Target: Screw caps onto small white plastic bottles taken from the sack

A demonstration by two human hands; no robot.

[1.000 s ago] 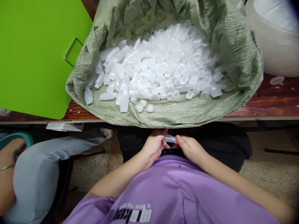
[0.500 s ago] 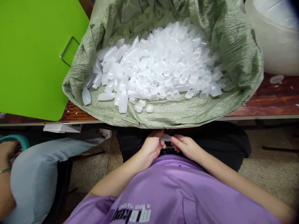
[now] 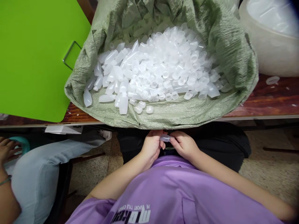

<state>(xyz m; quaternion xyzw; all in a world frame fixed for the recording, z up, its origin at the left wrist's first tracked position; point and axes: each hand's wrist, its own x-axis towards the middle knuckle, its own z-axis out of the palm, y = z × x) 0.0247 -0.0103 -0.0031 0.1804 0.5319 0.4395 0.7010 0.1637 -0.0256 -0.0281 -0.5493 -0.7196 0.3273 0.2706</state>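
Note:
Low over the lap, my left hand (image 3: 151, 145) is closed on one end of a small translucent plastic piece (image 3: 165, 137), tapered like a little tube or bottle. Fingertips of my right hand (image 3: 185, 144) pinch its other end, so the piece lies sideways between both hands. Just beyond them, a green woven sack (image 3: 182, 116) lies with its mouth turned toward me. Inside is a heap of loose translucent plastic pieces (image 3: 149, 70), some flat and tapered, others short and ring-like.
A bright green board (image 3: 35, 62) with a metal handle (image 3: 68, 54) stands left of the sack. A whitish tub (image 3: 268, 46) stands at right on the brown table (image 3: 263, 101), near a loose ring (image 3: 272, 80). At left, a co-worker's hand (image 3: 8, 149) is by a teal ring-shaped rim (image 3: 24, 144).
My right hand has turned slightly and closed in on the small plastic piece. The co-worker's hand has risen with fingers spread. The view has shifted a little.

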